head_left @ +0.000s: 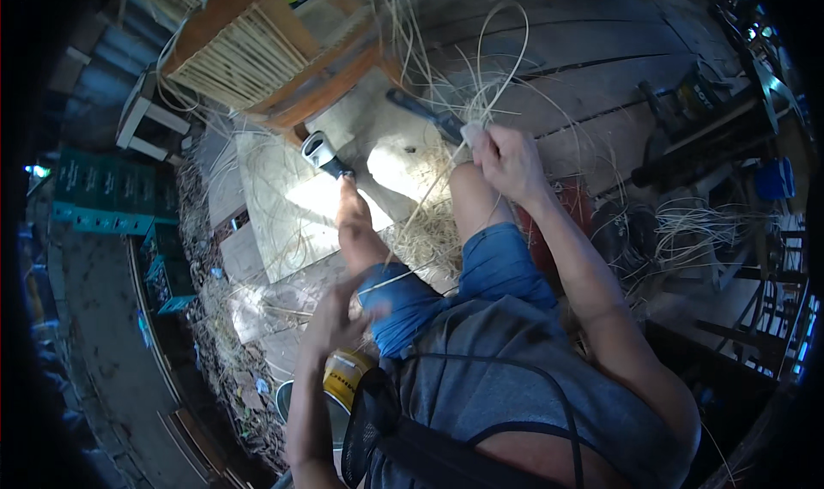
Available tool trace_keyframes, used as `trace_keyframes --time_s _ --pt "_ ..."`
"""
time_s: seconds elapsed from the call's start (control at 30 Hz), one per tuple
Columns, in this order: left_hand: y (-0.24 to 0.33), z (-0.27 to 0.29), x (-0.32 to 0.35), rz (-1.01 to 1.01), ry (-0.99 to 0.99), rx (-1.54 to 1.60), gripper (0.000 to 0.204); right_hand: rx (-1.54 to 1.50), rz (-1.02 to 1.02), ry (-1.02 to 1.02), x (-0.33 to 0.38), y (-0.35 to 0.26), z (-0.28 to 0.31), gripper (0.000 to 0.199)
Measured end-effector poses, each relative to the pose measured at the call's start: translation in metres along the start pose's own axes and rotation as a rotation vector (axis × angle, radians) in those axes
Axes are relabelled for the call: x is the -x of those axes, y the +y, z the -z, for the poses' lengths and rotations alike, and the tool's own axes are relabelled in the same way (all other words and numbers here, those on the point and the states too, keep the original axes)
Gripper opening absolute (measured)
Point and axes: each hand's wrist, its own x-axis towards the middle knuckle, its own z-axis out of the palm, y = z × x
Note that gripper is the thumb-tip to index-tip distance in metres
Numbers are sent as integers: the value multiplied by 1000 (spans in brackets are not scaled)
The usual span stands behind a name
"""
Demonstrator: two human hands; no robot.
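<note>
My right hand is closed beside my right knee, its fingers round a small whitish piece, perhaps cloth. A pale cane-like strip slants from that grip down toward my left thigh. Past the hand, thin strips fan out and one loops high. Beside the grip lies a dark, long, flat thing whose kind I cannot make out. My left hand hovers by my left thigh, its fingers smeared by motion. Another strip crosses that thigh near the hand; whether the hand holds it is unclear.
A wooden piece of furniture with woven slats stands ahead. Shavings lie between my legs on a pale board. A yellow container is near my left arm. Coiled strips sit right, green crates left.
</note>
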Motion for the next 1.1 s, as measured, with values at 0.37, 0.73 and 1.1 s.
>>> trace_keyframes --time_s 0.37,0.73,1.1 --pt "44 -49 -75 14 208 573 19 -94 108 -216 56 -29 -56 26" --pt "38 -4 100 166 242 503 19 -275 -210 65 -72 28 30 42" --pt "53 -30 -103 -90 202 358 34 -163 120 -68 22 -53 -12 34"
